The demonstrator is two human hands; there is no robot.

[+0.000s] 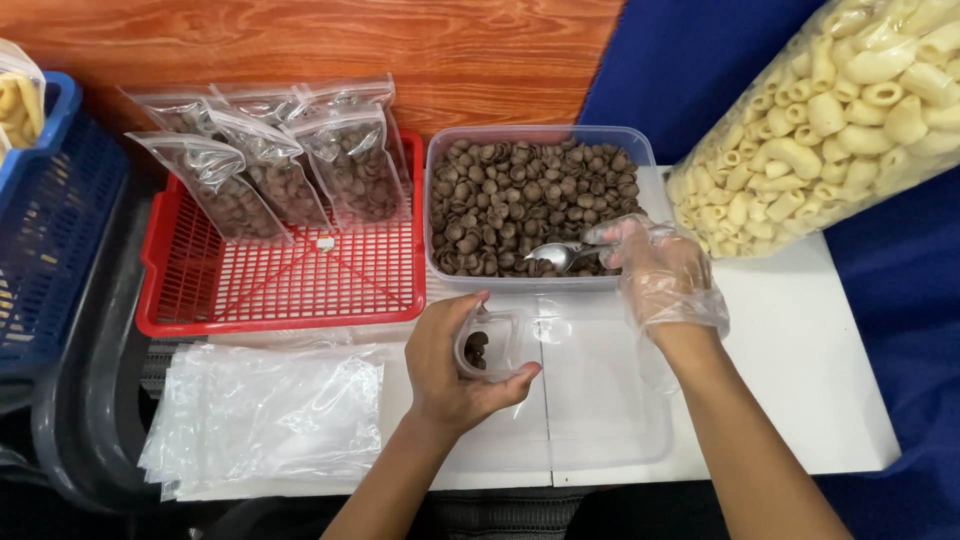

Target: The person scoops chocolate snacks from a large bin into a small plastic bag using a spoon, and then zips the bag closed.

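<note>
the small clear bag (488, 347) is in the left hand (452, 372), just in front of the clear tub (437, 150), above the white table (800, 350). the fingers curl around the bag's mouth and keep it wide, so that pieces can fall in; a few brown pieces already lie at its bottom. the right hand (655, 270), in a thin plastic glove, grasps the handle of a metal scoop (560, 254), and the bowl of the scoop is down among the brown snacks (530, 190) that fill the tub. the glove probably keeps the food clean.

on the left of the tub stands a red basket (280, 290), and four filled bags (290, 165) lean at its back edge, so they stay upright. a pile of empty bags (265, 415) lies near the left hand, easy to reach. at the right, a big bag of pale macaroni-shaped snacks (850, 110) rests on the table. a blue basket (50, 220) is at the far left.
</note>
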